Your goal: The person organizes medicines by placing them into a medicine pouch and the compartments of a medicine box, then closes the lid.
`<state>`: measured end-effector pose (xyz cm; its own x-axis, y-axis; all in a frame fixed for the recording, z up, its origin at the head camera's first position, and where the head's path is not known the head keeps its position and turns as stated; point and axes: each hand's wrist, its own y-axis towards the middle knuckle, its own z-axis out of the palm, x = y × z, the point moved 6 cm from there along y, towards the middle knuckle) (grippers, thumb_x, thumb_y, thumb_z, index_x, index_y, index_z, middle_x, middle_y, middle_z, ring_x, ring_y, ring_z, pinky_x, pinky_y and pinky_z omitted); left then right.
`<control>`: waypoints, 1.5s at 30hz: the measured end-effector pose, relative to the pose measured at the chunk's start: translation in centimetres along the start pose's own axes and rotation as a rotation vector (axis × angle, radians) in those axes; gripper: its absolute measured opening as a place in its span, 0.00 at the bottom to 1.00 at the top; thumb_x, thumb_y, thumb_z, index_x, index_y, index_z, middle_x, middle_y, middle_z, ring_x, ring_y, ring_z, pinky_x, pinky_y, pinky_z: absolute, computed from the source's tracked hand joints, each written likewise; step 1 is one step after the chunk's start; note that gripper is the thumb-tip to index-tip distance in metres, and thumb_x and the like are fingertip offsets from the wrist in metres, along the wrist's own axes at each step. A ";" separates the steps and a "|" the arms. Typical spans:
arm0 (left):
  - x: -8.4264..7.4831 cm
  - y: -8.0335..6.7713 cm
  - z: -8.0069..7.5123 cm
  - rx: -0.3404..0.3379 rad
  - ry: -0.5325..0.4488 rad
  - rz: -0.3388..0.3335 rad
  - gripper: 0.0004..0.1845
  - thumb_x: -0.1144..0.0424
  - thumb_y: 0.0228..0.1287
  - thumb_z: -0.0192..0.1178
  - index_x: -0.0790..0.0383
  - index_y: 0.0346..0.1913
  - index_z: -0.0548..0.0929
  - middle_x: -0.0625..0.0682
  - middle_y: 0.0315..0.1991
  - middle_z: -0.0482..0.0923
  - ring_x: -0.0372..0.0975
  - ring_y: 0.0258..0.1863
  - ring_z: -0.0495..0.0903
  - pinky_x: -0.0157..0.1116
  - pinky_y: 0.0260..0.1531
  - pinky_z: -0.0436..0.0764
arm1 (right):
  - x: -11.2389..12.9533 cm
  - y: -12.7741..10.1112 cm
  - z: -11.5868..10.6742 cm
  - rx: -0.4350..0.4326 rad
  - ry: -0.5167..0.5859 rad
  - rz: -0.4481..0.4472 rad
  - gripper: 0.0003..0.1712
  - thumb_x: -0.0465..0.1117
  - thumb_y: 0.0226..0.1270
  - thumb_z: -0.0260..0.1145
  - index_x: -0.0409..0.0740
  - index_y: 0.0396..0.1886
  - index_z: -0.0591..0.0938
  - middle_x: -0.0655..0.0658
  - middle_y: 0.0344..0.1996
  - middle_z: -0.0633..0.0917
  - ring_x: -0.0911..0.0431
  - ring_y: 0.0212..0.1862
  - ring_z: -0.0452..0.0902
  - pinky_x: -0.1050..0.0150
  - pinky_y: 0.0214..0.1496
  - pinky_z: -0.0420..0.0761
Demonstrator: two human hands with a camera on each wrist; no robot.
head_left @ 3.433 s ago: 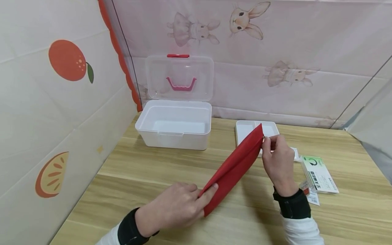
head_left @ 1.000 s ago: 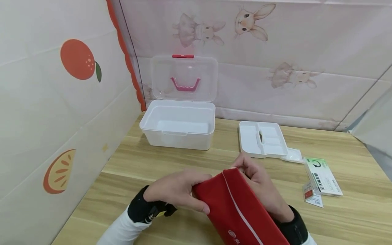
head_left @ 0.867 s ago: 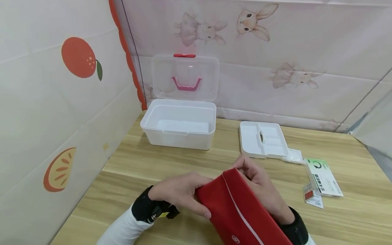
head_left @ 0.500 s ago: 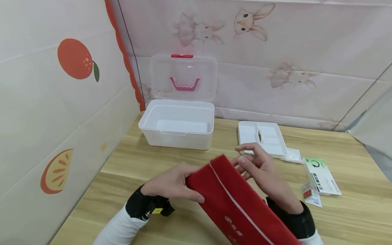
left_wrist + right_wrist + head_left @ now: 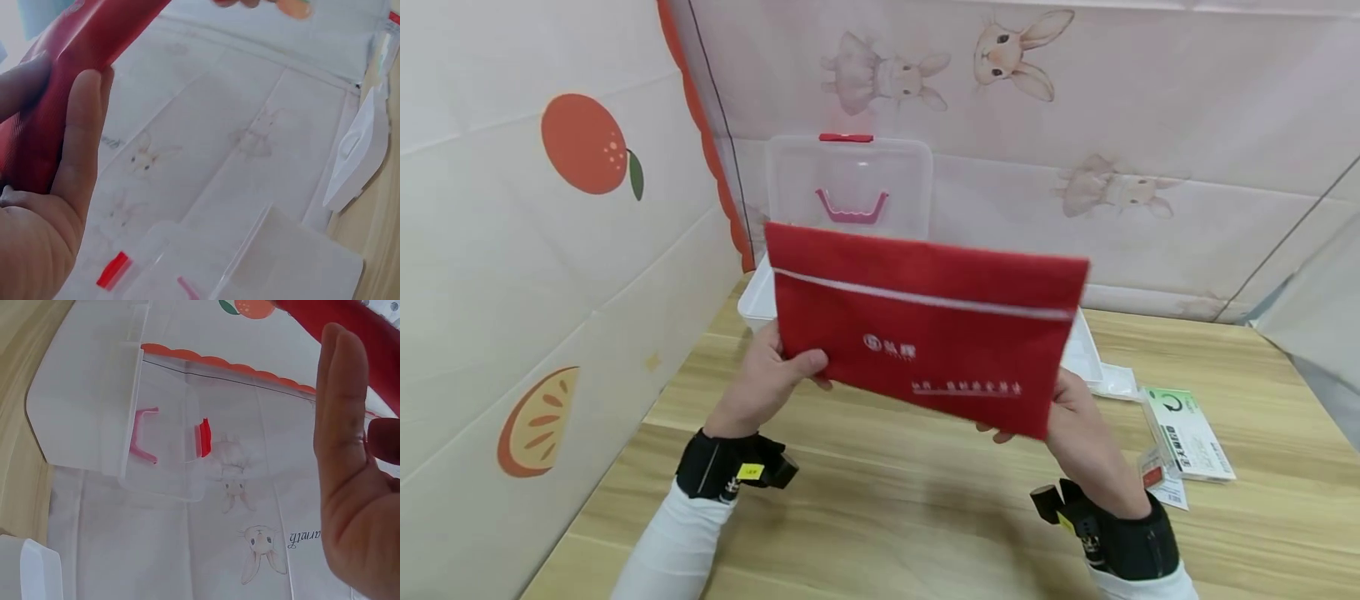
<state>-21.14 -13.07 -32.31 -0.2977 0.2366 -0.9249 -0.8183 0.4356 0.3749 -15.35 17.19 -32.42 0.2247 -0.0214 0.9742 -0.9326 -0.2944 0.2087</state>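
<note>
A flat red fabric pouch (image 5: pixel 925 325) with a white zip line and white print is held upright above the wooden table (image 5: pixel 887 500), facing me. My left hand (image 5: pixel 775 375) grips its lower left edge, thumb on the front and fingers behind. My right hand (image 5: pixel 1071 417) holds the lower right corner from behind. In the left wrist view my fingers (image 5: pixel 81 144) lie along the red pouch (image 5: pixel 75 69). The right wrist view shows a straight finger (image 5: pixel 344 444) against the pouch (image 5: pixel 356 331).
Behind the pouch stands a white storage box (image 5: pixel 752 304) with its clear lid (image 5: pixel 850 179) raised. A white divided tray (image 5: pixel 1088 354) pokes out at the pouch's right. A green-and-white medicine carton (image 5: pixel 1183 433) and small packets (image 5: pixel 1161 483) lie at the right. Cloth walls enclose the left and back.
The pouch lay low and slanted between my hands; both hands have lifted and turned it so its printed face stands upright toward me, hiding the box and tray.
</note>
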 end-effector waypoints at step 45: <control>3.5 6.9 -14.0 -0.227 0.538 -0.476 0.38 0.54 0.64 0.67 0.54 0.73 0.62 0.56 0.65 0.69 0.49 0.60 0.70 0.48 0.59 0.74 | -0.7 0.9 1.5 0.079 -0.122 0.086 0.12 0.41 0.79 0.54 0.37 0.50 0.76 0.41 0.37 0.86 0.49 0.35 0.87 0.54 0.34 0.85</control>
<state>-34.73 -21.38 -33.87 -0.0378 -0.4147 -0.9092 -0.9825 0.1814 -0.0419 -15.91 15.54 -33.01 0.1824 -0.1645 0.9694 -0.9259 -0.3604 0.1131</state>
